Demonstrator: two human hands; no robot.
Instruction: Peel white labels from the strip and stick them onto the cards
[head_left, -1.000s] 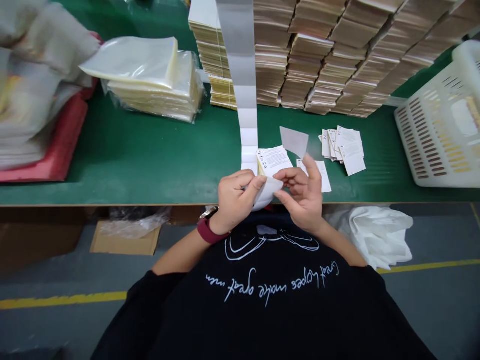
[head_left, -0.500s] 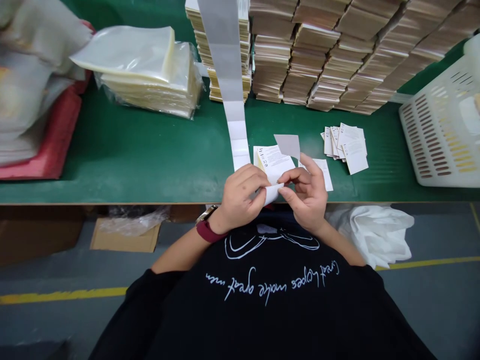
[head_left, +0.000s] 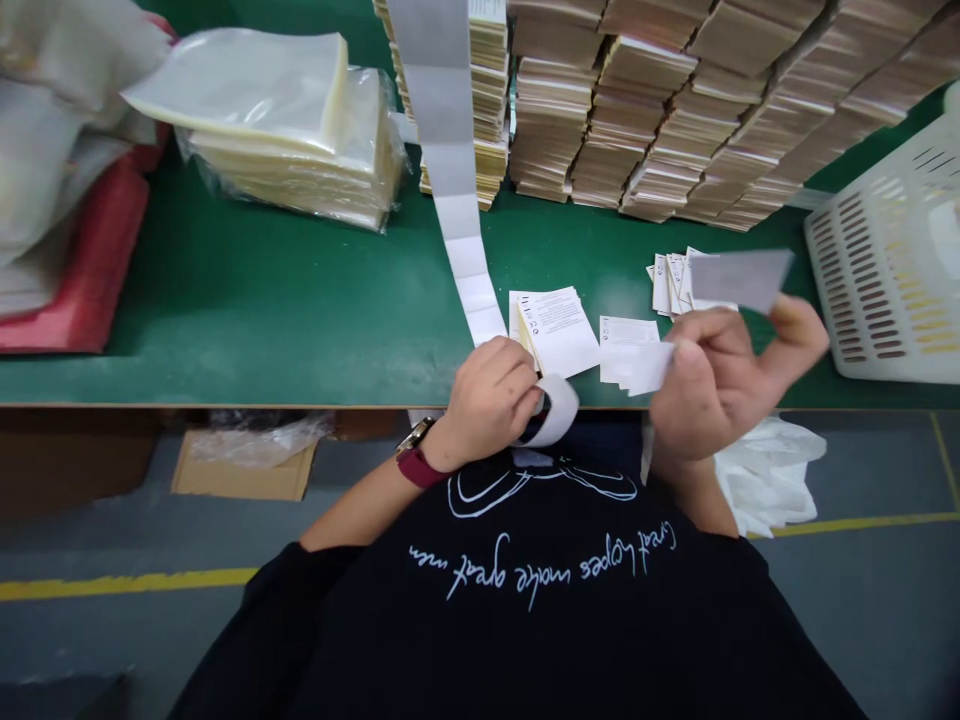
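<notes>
My left hand (head_left: 491,395) is closed on a strip of white labels (head_left: 474,285), near the table's front edge. The strip runs down from the back, and its end curls (head_left: 564,412) out past my fingers. Between thumb and index finger, my right hand (head_left: 712,385) pinches a small white label (head_left: 654,368), which overlaps a few printed cards (head_left: 615,328). A greyish label (head_left: 739,278) clings to another raised fingertip of that hand. Between my hands lies a small pile of printed cards (head_left: 559,325). Another pile of cards (head_left: 667,283) is partly hidden behind the greyish label.
Tall stacks of cards (head_left: 551,130) stand along the back of the green table (head_left: 315,310). Wrapped clear plastic sleeves (head_left: 292,170) lie at the back left, beside a red container (head_left: 97,270). A white perforated basket (head_left: 862,290) stands at the right.
My right hand has moved right, away from the strip, with a white label in its pinch and the greyish label on its finger. My left hand stays on the strip, whose end now curls loose.
</notes>
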